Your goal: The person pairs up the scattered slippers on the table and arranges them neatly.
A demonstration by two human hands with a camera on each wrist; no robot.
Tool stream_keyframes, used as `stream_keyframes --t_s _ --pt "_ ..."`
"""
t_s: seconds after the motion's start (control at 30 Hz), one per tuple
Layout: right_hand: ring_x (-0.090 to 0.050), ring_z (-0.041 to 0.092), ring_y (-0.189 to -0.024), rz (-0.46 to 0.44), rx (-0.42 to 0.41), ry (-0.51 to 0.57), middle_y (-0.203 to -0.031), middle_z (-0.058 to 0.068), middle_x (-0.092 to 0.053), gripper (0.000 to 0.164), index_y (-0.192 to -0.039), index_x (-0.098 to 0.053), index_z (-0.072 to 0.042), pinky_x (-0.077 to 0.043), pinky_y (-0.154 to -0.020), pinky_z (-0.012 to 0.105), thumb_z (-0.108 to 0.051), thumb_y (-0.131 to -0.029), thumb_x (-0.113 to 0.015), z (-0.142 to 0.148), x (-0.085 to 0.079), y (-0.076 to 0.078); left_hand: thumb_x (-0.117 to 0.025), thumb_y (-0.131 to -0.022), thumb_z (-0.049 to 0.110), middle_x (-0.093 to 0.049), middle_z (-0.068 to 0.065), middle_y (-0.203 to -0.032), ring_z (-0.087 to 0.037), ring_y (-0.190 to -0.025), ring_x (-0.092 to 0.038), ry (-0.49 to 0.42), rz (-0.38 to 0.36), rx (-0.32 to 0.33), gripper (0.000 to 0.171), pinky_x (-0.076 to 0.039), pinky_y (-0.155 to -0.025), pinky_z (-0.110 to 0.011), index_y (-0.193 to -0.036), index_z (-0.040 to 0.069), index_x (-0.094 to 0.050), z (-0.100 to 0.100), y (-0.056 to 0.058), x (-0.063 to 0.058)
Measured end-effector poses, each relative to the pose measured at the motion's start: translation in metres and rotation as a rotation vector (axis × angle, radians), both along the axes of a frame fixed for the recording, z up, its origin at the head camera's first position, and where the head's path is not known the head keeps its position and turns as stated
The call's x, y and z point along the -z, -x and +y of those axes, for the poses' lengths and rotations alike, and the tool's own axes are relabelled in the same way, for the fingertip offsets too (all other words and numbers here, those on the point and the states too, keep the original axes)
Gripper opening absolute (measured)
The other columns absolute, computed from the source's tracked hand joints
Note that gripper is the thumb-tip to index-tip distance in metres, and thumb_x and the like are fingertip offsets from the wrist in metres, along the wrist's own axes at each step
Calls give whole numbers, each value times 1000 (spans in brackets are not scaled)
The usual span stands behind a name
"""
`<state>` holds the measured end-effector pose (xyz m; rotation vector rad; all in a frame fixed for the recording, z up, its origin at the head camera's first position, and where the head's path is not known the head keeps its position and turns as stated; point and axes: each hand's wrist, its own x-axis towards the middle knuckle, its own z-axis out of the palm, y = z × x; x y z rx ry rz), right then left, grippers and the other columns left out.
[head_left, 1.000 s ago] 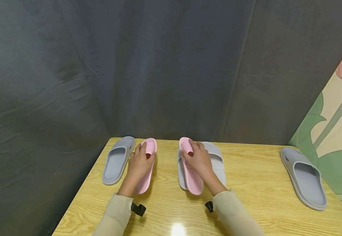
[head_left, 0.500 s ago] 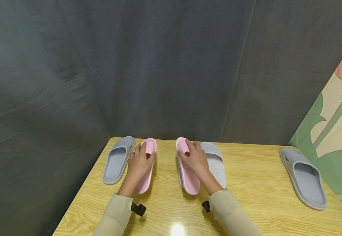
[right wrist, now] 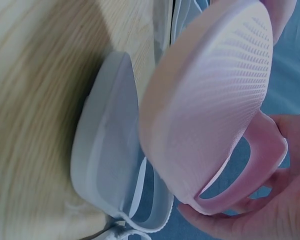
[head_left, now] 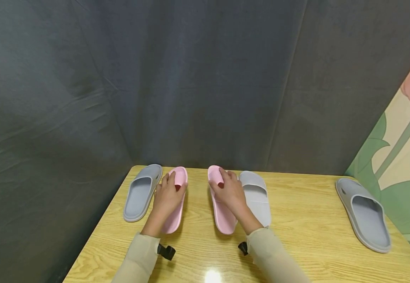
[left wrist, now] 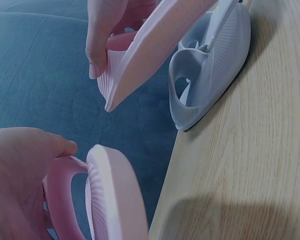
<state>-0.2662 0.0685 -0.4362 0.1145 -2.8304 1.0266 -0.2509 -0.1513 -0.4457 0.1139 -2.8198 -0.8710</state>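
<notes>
My left hand point(head_left: 166, 198) grips a pink slipper point(head_left: 172, 221) by its strap, thumb on the inner side. My right hand point(head_left: 231, 195) holds a matching pink slipper point(head_left: 225, 220) the same way, raised above the table in the wrist views. Both toes point toward the curtain, a strip of table between them. Beneath and right of the right-hand slipper are light grey slippers point(head_left: 259, 200); in the head view the pink slipper and hand cover the left one. The right wrist view shows a light grey slipper point(right wrist: 102, 145) on the wood close beside the raised pink slipper.
A blue-grey slipper point(head_left: 137, 198) lies near the table's left edge, just left of my left hand. Its lookalike, another blue-grey slipper point(head_left: 369, 220), lies far right. A dark curtain point(head_left: 205, 86) hangs behind the wooden table point(head_left: 304, 220); a flower-painted panel point(head_left: 407, 169) borders the right.
My right hand has carried its pink slipper left, toward the other pink slipper, covering more of the left light grey slipper. My left hand and its slipper stay in place.
</notes>
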Motion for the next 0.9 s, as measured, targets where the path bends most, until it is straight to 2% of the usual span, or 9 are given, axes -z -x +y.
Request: stream_keyframes --t_s 0.5,0.9 --pt "-49 48 -130 -26 5 9 -153 20 -41 70 -156 -42 -20 -44 -99 63 -51 -96 -61 -9 5 1 -58 -99 48 -34 -25 -158 -53 -131 -42 -9 -14 0 74 -33 -107 -67 -156 6 -35 1 -1 -2" --pt "-52 52 -124 4 -8 0 -150 25 -44 68 -153 -46 -15 -43 -101 60 -46 -95 -64 -20 7 2 -58 -99 48 -34 -26 -157 -54 -131 -41 -12 -8 4 75 -34 -106 -67 -156 5 -35 1 -1 0"
